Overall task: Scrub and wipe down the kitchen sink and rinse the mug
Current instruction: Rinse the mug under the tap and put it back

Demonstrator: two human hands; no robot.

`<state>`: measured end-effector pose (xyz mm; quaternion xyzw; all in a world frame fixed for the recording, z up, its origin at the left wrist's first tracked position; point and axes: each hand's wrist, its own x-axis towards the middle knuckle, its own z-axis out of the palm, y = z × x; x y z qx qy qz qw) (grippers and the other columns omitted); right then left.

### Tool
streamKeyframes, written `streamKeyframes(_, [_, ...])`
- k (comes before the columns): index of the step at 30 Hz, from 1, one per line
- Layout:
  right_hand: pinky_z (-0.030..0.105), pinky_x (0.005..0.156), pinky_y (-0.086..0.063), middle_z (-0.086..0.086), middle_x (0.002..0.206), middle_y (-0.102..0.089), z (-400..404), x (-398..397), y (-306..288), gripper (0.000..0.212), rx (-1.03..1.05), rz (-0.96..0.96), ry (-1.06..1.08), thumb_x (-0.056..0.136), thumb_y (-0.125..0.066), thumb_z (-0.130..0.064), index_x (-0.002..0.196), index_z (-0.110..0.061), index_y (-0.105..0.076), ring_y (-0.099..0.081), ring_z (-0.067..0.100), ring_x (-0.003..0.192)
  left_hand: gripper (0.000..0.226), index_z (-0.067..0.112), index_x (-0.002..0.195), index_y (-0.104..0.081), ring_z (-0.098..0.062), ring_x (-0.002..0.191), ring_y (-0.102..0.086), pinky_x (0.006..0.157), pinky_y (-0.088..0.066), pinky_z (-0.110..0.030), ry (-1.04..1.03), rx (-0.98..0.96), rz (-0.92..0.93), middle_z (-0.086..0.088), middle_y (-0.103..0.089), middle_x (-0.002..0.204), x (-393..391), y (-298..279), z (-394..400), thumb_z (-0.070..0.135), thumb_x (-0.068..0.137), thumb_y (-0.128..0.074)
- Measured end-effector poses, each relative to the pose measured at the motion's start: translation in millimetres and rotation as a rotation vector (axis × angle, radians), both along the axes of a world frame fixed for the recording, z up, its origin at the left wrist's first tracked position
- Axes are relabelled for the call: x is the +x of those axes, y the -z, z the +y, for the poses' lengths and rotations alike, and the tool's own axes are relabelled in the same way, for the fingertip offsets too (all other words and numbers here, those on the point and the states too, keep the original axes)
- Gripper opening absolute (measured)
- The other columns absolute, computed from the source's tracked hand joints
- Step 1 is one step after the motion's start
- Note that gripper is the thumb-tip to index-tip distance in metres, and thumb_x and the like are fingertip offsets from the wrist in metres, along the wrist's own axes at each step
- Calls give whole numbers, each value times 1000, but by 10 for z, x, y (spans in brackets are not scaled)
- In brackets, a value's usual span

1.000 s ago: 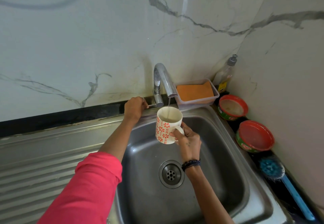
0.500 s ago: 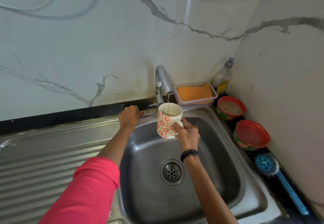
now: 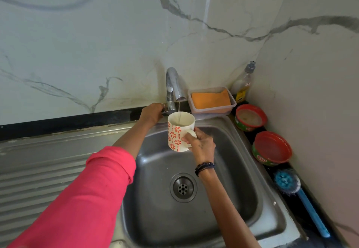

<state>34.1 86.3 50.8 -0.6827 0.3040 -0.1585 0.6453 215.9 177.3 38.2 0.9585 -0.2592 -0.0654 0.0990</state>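
A white mug (image 3: 177, 131) with red flower print is held upright under the chrome tap (image 3: 173, 84), over the steel sink (image 3: 223, 199). My right hand (image 3: 200, 143) grips the mug by its handle. A thin stream of water falls from the spout into the mug. My left hand (image 3: 152, 112) is closed on the tap's lever at the base of the tap, left of the mug. The drain (image 3: 183, 187) lies in the middle of the basin, below the mug.
A clear tub with an orange sponge (image 3: 210, 100) sits behind the sink, a soap bottle (image 3: 242, 84) beside it. Two red-rimmed tubs (image 3: 250, 117) (image 3: 272, 148) and a blue dish brush (image 3: 299, 197) line the right ledge. The ribbed drainboard (image 3: 38, 170) lies left.
The mug stays under the running tap. My left hand has gone from resting on the sink's back rim to gripping the tap's lever. The view has shifted slightly.
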Motion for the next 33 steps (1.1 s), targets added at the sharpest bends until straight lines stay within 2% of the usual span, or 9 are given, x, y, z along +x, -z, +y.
streamKeyframes(2, [27, 74, -54, -11, 79, -64, -36, 24, 16, 20, -6, -4, -13, 75, -65, -1, 93, -8, -72, -60, 8, 80, 17, 8, 104, -65, -31, 96, -61, 78, -47, -36, -44, -24, -10, -15, -65, 105, 13, -2, -70, 14, 90, -57])
streamKeyframes(4, [19, 70, -52, -4, 83, -67, -58, 41, 43, 21, -23, 2, -43, 76, -65, -1, 95, -8, -71, -61, 10, 81, 14, 5, 99, -66, -30, 92, -62, 75, -46, -34, -74, -29, -19, -16, -66, 101, 33, -40, -124, 12, 88, -59])
streamKeyframes(6, [15, 67, -50, 0, 88, -68, -69, 52, 70, 21, -23, 14, -62, 76, -64, -1, 95, -6, -71, -62, 12, 84, 15, 3, 99, -64, -31, 92, -62, 77, -48, -35, -70, 22, -40, -17, -65, 101, 53, -80, -164, 10, 87, -59])
streamKeyframes(12, [20, 70, -50, 1, 88, -68, -119, 84, 179, 21, 24, 31, -70, 75, -63, 1, 93, -5, -71, -62, 12, 83, 14, 3, 95, -66, -27, 90, -63, 77, -47, -33, -75, 184, -68, -13, -66, 98, 88, -187, -273, 12, 89, -58])
streamKeyframes(15, [13, 64, -49, -1, 85, -67, -145, 128, 246, 20, 38, 35, -73, 76, -63, 3, 94, -4, -70, -60, 8, 78, 16, 1, 100, -63, -26, 94, -63, 80, -46, -31, -74, 229, -75, -12, -65, 101, 82, -252, -327, 13, 90, -56])
streamKeyframes(18, [10, 62, -48, 1, 86, -68, -156, 177, 305, 21, 51, 26, -68, 77, -62, 4, 95, -2, -70, -61, 7, 77, 20, 0, 101, -62, -26, 95, -63, 82, -47, -31, -73, 238, -25, -13, -65, 103, 93, -298, -334, 12, 85, -64])
streamKeyframes(23, [35, 78, -54, 4, 89, -70, -168, 258, 379, 18, 88, 63, -54, 75, -63, 0, 89, -6, -71, -64, 17, 86, 27, 0, 101, -64, -28, 96, -63, 80, -46, -34, -71, 193, 71, -14, -66, 103, 111, -395, -312, 9, 77, -71])
streamKeyframes(28, [36, 81, -55, 1, 88, -70, -208, 262, 417, 19, 100, 65, -61, 75, -64, -1, 90, -10, -71, -64, 16, 88, 25, -2, 104, -60, -28, 98, -63, 82, -47, -33, -96, 174, 73, -14, -66, 105, 77, -392, -323, 9, 82, -66])
streamKeyframes(33, [34, 79, -55, 2, 88, -71, -237, 244, 466, 19, 77, 47, -77, 75, -64, 0, 88, -10, -72, -65, 17, 89, 35, -3, 115, -52, -29, 105, -60, 88, -46, -34, -132, 142, 76, -18, -62, 113, 41, -375, -357, 6, 84, -65])
